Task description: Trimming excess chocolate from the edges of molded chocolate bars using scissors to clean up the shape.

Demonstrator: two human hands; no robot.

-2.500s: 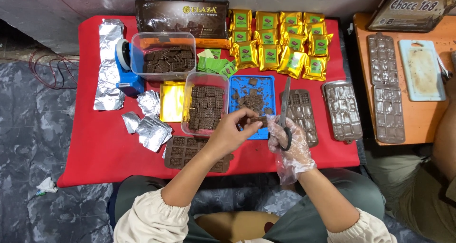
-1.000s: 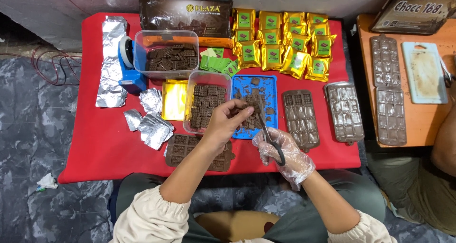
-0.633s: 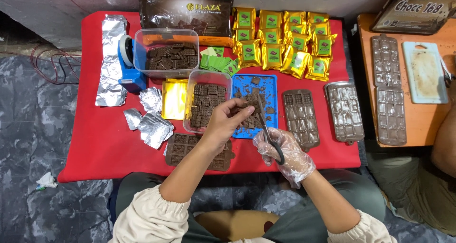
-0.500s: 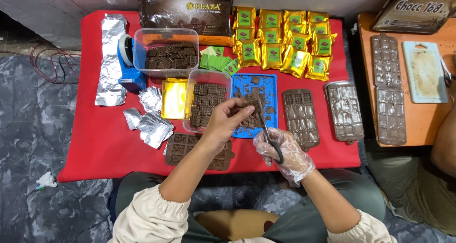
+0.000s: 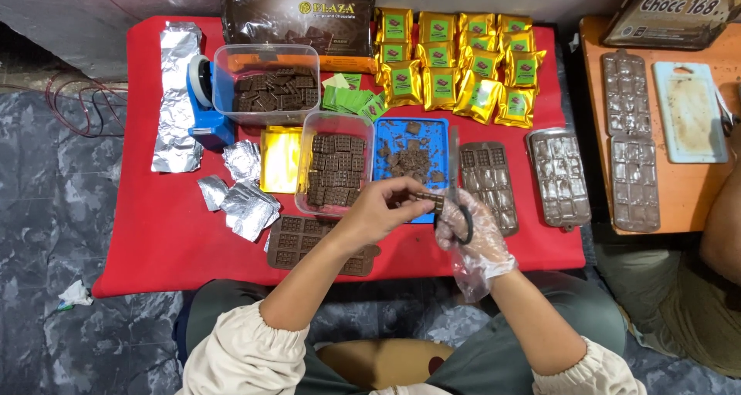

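1. Where the red cloth [image 5: 154, 233] reaches its 9 o'clock edge, foil sheets [image 5: 176, 94] lie flat, with a blue dispenser [image 5: 207, 105] just beside them at 3 o'clock.
2. Crumpled foil pieces [image 5: 243, 198] sit at 6 o'clock from the dispenser, near a gold tray [image 5: 280, 158].
3. A clear tub [image 5: 266, 82] of chocolate squares stands at 12 o'clock from the gold tray; a second tub [image 5: 333, 167] of squares stands just beside that tray at 3 o'clock.
4. A chocolate slab [image 5: 297, 239] lies on the cloth at 6 o'clock from the second tub, partly under the left forearm.
5. The left hand [image 5: 378, 213] is bare, its fingers pinched closed on a chocolate piece [image 5: 427, 201], which hangs over the near edge of the blue tray [image 5: 440, 136].
6. That tray holds broken chocolate bits; green labels [image 5: 351, 100] lie at its 11 o'clock.
7. The right hand [image 5: 472, 233], in a clear glove, is closed through the handles of scissors [image 5: 455, 190], whose blades point to 12 o'clock and touch the piece; how far the blades gape I cannot tell.
8. Two moulds [image 5: 488, 183] [image 5: 559, 175] lie at 3 o'clock from the blue tray.
9. Gold packets [image 5: 455, 63] fill the cloth at 12 o'clock from the moulds.
10. An orange table [image 5: 598, 132] at far 3 o'clock bears more moulds [image 5: 627, 94] and a white board [image 5: 689, 113].
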